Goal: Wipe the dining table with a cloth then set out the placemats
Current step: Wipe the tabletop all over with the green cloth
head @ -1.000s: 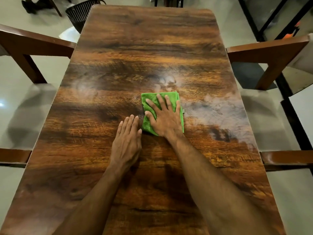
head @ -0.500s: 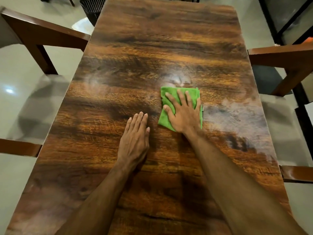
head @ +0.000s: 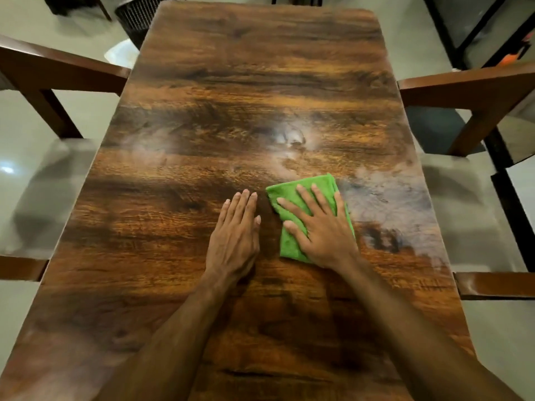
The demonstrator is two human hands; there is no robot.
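Note:
A long dark wooden dining table (head: 231,82) fills the view, with hazy smears near its middle and right side. A folded green cloth (head: 286,241) lies flat on it, right of centre. My right hand (head: 321,227) presses down on the cloth with fingers spread. My left hand (head: 236,235) rests flat on the bare wood just left of the cloth, fingers together, holding nothing. No placemats are in view.
Wooden chairs flank the table: one at the left (head: 43,73), one at the right (head: 474,91), with more armrests nearer me on both sides. A dark wire basket (head: 136,13) stands on the pale floor at the far left corner. Black metal frames (head: 463,39) stand at the far right.
My right hand has slid the green cloth back toward me and slightly to the right. My left hand has stayed flat on the table beside it.

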